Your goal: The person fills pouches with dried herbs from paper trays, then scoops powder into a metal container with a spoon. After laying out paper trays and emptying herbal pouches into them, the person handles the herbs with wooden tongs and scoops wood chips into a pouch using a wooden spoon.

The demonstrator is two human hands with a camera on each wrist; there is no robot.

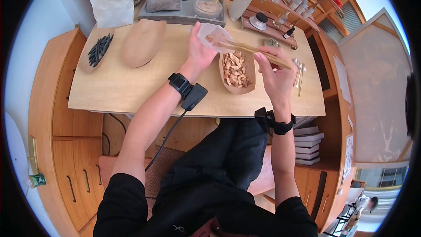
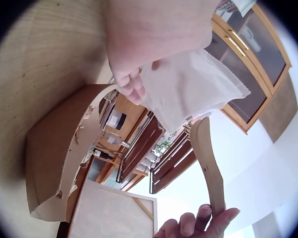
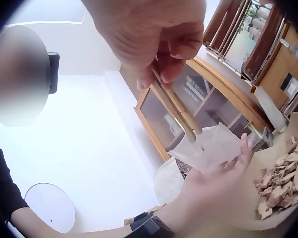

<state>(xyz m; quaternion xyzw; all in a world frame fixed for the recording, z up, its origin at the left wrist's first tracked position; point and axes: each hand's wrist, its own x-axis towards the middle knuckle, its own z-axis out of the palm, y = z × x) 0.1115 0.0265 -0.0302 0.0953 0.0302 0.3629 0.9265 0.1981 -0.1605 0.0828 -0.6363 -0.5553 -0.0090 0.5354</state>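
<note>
My left hand [image 1: 201, 55] holds a small white translucent pouch [image 1: 214, 36] with its mouth spread open above the table. A few small brown bits show inside it. My right hand [image 1: 278, 73] pinches wooden tongs [image 1: 254, 50], whose tips reach to the pouch's mouth; in the right wrist view the two tong arms [image 3: 176, 111] lie close together in front of the pouch [image 3: 208, 148]. Below both hands stands a brown paper tray [image 1: 237, 90], heaped with dried, pale brown slices [image 1: 237, 68]. From the left wrist, the tray's side [image 2: 54, 148] appears close beside the hand.
On the left lie a tray of dark sticks [image 1: 100, 50] and a brown tray-shaped piece [image 1: 142, 44]. Behind are a zip bag [image 1: 112, 2], a grey tray [image 1: 184, 17] with a round dish [image 1: 208, 8], and a wooden rack of bottles [image 1: 280, 0]. Thin metal tools [image 1: 300, 77] lie right.
</note>
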